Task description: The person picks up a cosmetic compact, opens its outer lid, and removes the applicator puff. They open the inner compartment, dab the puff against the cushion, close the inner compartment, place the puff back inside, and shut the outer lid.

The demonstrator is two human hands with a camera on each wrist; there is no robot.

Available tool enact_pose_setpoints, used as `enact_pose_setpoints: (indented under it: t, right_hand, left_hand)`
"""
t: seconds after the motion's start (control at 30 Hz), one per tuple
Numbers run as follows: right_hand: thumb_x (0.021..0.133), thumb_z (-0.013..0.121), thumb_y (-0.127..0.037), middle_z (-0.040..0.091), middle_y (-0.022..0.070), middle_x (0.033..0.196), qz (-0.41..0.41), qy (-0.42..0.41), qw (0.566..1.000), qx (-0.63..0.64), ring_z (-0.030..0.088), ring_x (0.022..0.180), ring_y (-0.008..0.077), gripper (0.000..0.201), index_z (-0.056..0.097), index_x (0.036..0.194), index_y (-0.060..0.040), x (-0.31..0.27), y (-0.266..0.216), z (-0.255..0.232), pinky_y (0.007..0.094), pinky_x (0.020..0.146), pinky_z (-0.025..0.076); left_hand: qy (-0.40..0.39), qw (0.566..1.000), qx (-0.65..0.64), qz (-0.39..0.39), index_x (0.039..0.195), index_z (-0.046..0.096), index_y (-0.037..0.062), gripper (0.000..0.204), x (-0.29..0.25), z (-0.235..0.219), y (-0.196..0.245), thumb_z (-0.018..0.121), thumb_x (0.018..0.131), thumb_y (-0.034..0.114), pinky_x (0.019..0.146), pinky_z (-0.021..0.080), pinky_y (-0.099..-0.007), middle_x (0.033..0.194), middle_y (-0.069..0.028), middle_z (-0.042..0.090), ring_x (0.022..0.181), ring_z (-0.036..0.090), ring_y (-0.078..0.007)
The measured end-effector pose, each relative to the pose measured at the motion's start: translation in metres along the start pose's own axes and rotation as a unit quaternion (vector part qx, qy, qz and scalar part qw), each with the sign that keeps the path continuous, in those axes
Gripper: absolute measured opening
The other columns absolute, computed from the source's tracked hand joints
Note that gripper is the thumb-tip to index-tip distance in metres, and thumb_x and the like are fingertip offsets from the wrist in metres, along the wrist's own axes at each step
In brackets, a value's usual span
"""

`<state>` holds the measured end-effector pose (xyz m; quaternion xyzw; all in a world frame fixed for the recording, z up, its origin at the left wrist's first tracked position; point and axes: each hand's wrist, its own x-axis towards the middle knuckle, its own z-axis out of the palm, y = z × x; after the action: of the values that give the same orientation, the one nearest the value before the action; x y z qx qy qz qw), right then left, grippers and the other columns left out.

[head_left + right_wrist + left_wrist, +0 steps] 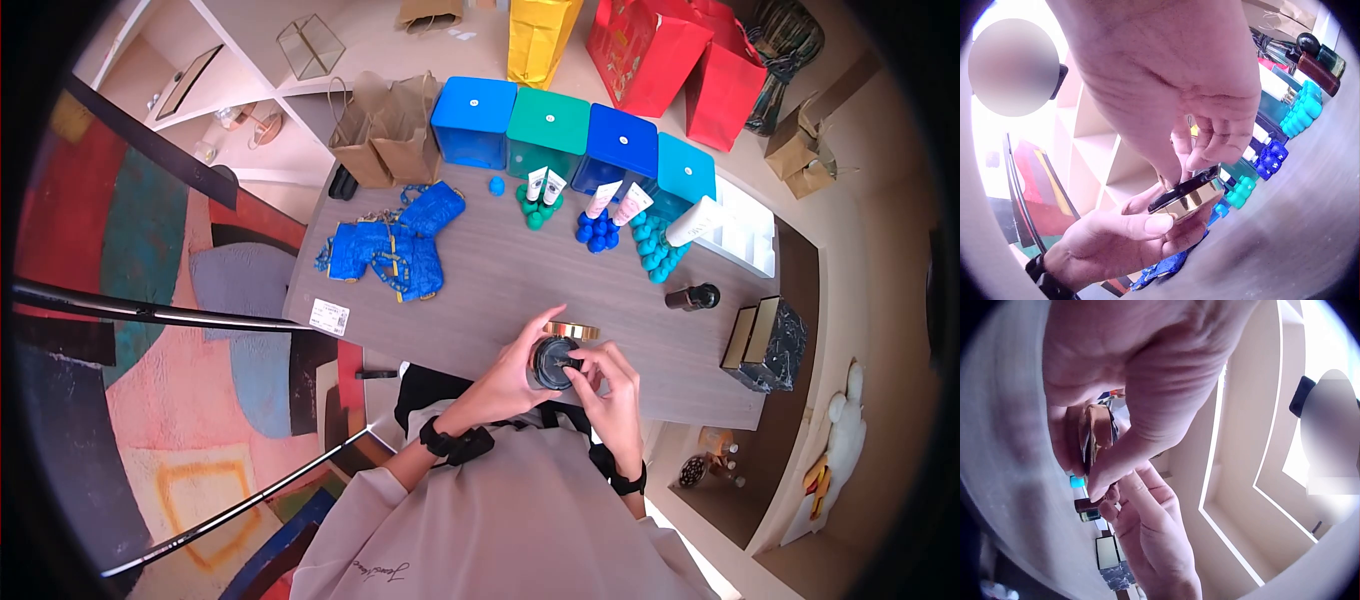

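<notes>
Black-and-gold round case [549, 366] sits in the left grip [507, 378], which curls round it; the right grip [611, 392] touches its dark face, whether pinching I cannot tell. Beyond, on the bench [490, 285], blue bags [408, 262] lie leftward, a dark bottle [690, 298] rightward.

1. One left hand [508, 378] and one right hand [613, 395]; two in total.
2. One round dark case [547, 366].
3. Four coloured boxes with lids [548, 122].
4. Five tubes [690, 224] in total: two small white, two pink, one large white.
5. Three clusters of balls [597, 236]: one green, one blue, one teal.
6. Blue bags [415, 268], seemingly three; overlapping, so exact number not certain.
7. Two red paper bags [640, 60].
8. One yellow paper bag [543, 40].
9. Two black wrist straps [455, 442].
</notes>
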<state>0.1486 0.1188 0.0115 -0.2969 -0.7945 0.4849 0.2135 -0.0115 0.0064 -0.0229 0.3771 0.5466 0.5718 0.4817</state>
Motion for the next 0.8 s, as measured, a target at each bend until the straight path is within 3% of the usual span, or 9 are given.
enact_pose_setpoints:
  t: [0.1,0.33,0.4,0.53,0.63,0.7,0.73,0.8]
  right_hand:
    - [0.087,0.081,0.004,0.061,0.0049,0.086,0.003,0.008,1.000,0.000,0.056,0.068,0.0116,0.017,0.074,0.103,0.0009,0.001,0.005,0.002,0.0282,0.060,0.045]
    - [0.090,0.079,0.004,0.059,0.0061,0.089,0.000,-0.014,1.000,-0.003,0.055,0.069,0.0143,0.015,0.069,0.101,0.0017,0.004,0.007,0.004,0.0307,0.061,0.046]
    - [0.091,0.078,0.005,0.060,0.0068,0.095,-0.010,-0.010,1.000,-0.001,0.057,0.070,0.0151,0.015,0.067,0.101,0.0017,0.003,0.008,0.004,0.0317,0.061,0.047]
    - [0.093,0.076,0.005,0.061,0.0080,0.102,-0.013,0.014,0.999,0.030,0.060,0.078,0.0155,0.014,0.067,0.102,0.0008,0.000,0.008,0.003,0.0311,0.064,0.049]
    - [0.097,0.074,0.003,0.061,0.0083,0.110,0.010,0.024,0.994,0.105,0.063,0.090,0.0166,0.011,0.065,0.104,0.0002,-0.006,0.026,-0.001,0.0288,0.075,0.053]
    - [0.102,0.070,-0.004,0.062,0.0095,0.120,0.047,0.016,0.965,0.257,0.064,0.104,0.0183,0.008,0.064,0.106,-0.0010,-0.010,0.037,-0.004,0.0311,0.090,0.055]
    - [0.102,0.070,-0.004,0.062,0.0095,0.120,0.047,0.017,0.965,0.257,0.064,0.104,0.0183,0.008,0.064,0.106,-0.0010,-0.012,0.038,-0.006,0.0311,0.090,0.055]
    - [0.104,0.070,-0.013,0.060,0.0095,0.128,0.110,0.029,0.913,0.391,0.062,0.122,0.0231,0.013,0.064,0.111,-0.0034,-0.013,0.040,-0.009,0.0369,0.098,0.055]
  left_hand:
    - [0.023,1.000,0.004,0.015,0.170,0.027,0.0116,0.109,-0.001,0.003,0.002,0.083,0.078,-0.010,0.110,0.048,-0.0368,0.138,-0.0111,0.060,0.126,0.063,-0.0236]
    - [0.021,1.000,0.004,0.010,0.170,0.027,0.0121,0.109,0.000,0.002,-0.003,0.083,0.079,-0.010,0.109,0.050,-0.0372,0.140,-0.0118,0.061,0.126,0.065,-0.0241]
    - [0.000,1.000,-0.003,-0.001,0.172,0.022,0.0133,0.117,0.000,0.001,-0.004,0.086,0.078,-0.012,0.112,0.049,-0.0355,0.144,-0.0073,0.051,0.135,0.056,-0.0185]
    - [0.009,1.000,0.001,-0.011,0.172,0.021,0.0137,0.117,0.000,0.001,-0.004,0.087,0.078,-0.012,0.115,0.047,-0.0360,0.147,-0.0088,0.050,0.136,0.055,-0.0193]
    - [0.028,0.999,0.003,-0.021,0.172,0.019,0.0138,0.118,0.001,0.002,-0.008,0.086,0.078,-0.012,0.118,0.046,-0.0370,0.148,-0.0100,0.049,0.138,0.054,-0.0201]
    - [0.044,0.999,-0.003,-0.007,0.172,0.013,0.0142,0.119,0.002,0.004,-0.008,0.084,0.080,-0.013,0.120,0.044,-0.0385,0.149,-0.0121,0.047,0.141,0.052,-0.0209]
    - [0.043,0.999,-0.003,-0.007,0.172,0.013,0.0142,0.119,0.002,0.005,-0.009,0.084,0.080,-0.013,0.120,0.044,-0.0385,0.149,-0.0121,0.047,0.141,0.052,-0.0209]
    - [0.050,0.998,-0.019,0.016,0.172,0.006,0.0149,0.121,0.003,0.007,-0.009,0.081,0.081,-0.013,0.121,0.043,-0.0412,0.151,-0.0138,0.045,0.143,0.049,-0.0221]
